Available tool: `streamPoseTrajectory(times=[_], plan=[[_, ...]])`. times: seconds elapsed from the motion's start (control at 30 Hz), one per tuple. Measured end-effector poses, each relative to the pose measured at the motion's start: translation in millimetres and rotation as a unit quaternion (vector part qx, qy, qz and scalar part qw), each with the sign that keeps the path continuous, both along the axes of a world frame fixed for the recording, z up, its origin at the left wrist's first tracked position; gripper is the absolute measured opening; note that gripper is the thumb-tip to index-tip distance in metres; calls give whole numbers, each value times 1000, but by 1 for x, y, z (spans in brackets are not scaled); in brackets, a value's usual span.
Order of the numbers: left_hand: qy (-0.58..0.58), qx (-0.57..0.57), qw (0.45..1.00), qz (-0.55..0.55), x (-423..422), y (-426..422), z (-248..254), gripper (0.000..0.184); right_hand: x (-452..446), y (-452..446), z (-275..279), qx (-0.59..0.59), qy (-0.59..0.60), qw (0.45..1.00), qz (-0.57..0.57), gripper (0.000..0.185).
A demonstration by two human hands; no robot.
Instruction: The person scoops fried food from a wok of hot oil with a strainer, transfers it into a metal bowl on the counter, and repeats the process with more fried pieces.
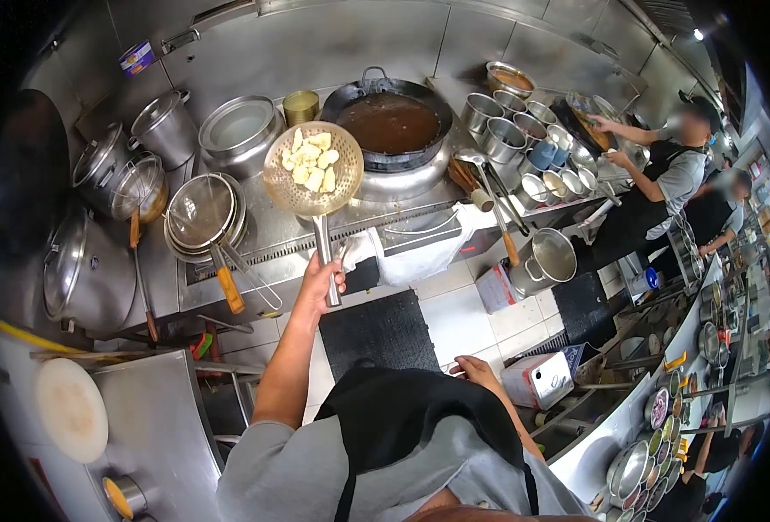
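Note:
My left hand (322, 283) is closed around the metal handle of a perforated skimmer (343, 187). Pale yellow chunks of food (311, 160) lie in the skimmer's bowl, over the steel counter. Just to its right, a black wok (383, 161) holds dark brown liquid. My right hand (475, 371) is low near my apron, over the floor, with its fingers partly bent; whether it holds anything is too small to tell.
Strainers (200, 211) and lidded pots (160, 129) stand left on the counter. Metal containers (502, 139) and a ladle (489, 187) are right of the wok. A co-worker (676, 174) works farther right. A tall pot (544, 259) stands below the counter edge.

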State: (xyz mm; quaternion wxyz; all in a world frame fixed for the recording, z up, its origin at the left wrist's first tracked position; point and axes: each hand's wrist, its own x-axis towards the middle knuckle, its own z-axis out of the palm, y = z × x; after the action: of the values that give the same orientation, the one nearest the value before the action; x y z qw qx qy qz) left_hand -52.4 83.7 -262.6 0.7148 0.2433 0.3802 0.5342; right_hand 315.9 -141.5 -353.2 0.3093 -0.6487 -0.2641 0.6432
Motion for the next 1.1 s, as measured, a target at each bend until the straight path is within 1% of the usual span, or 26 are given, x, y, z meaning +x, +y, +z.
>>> streamPoseTrajectory(times=[0.03, 0.07, 0.13, 0.2, 0.27, 0.37, 0.43, 0.47, 0.57, 0.67, 0.7, 0.73, 0.77, 0.8, 0.83, 0.87, 0.9, 0.93, 0.97, 1.03, 1.1], plan=[[11, -14, 1000, 4, -1, 3, 3, 19, -1, 2, 1, 11, -5, 1000, -8, 34], [20, -32, 999, 9, -2, 4, 4, 18, -4, 3, 1, 30, -29, 999, 8, 34], [-22, -49, 999, 9, -12, 16, -3, 19, -16, 7, 8, 67, -73, 994, 41, 33], [-45, -53, 998, 0, -21, 20, -8, 19, -23, 11, 5, 78, -86, 991, 70, 32], [-36, -62, 997, -4, -28, 23, -8, 14, -31, 18, 3, 91, -99, 987, 84, 32], [-38, -67, 997, -29, -43, 41, -33, 7, -42, 20, 5, 100, -114, 984, 92, 32], [-71, -93, 992, -40, -48, 52, -45, 7, -49, 25, 7, 102, -119, 982, 102, 32], [-86, -106, 990, -46, -50, 58, -50, 8, -52, 26, 8, 101, -123, 982, 100, 32], [-75, -86, 991, -75, -53, 73, -72, 10, -59, 22, 8, 97, -129, 983, 86, 33], [-107, -133, 984, -55, -49, 86, -82, 12, -55, 12, -8, 96, -142, 982, 76, 33], [-90, -131, 985, -61, -49, 88, -87, 13, -54, 8, -11, 100, -157, 979, 78, 33], [-50, -98, 989, -99, -53, 88, -94, 13, -53, 1, -11, 102, -174, 977, 74, 32], [-59, -88, 991, -75, -53, 84, -97, 13, -55, -4, -9, 98, -168, 979, 57, 33], [-64, -114, 990, -52, -51, 74, -88, 12, -58, -7, -4, 96, -165, 981, 34, 33], [-46, -85, 993, -63, -53, 68, -89, 12, -61, -13, -2, 95, -163, 982, 8, 33], [-17, -99, 994, -51, -59, 69, -105, 12, -62, -19, -4, 97, -184, 978, 2, 34], [8, -106, 993, -54, -64, 68, -102, 13, -63, -24, -10, 98, -203, 974, 0, 34], [10, -113, 992, -52, -69, 69, -101, 14, -64, -30, -13, 96, -222, 970, 2, 35], [-37, -112, 989, -92, -79, 70, -99, 12, -65, -36, -9, 92, -233, 968, 12, 37], [-84, -102, 980, -147, -83, 70, -82, 10, -64, -51, -14, 110, -232, 966, -6, 34], [-83, -101, 984, -125, -79, 69, -63, 9, -68, -61, -18, 118, -235, 965, -13, 34]])
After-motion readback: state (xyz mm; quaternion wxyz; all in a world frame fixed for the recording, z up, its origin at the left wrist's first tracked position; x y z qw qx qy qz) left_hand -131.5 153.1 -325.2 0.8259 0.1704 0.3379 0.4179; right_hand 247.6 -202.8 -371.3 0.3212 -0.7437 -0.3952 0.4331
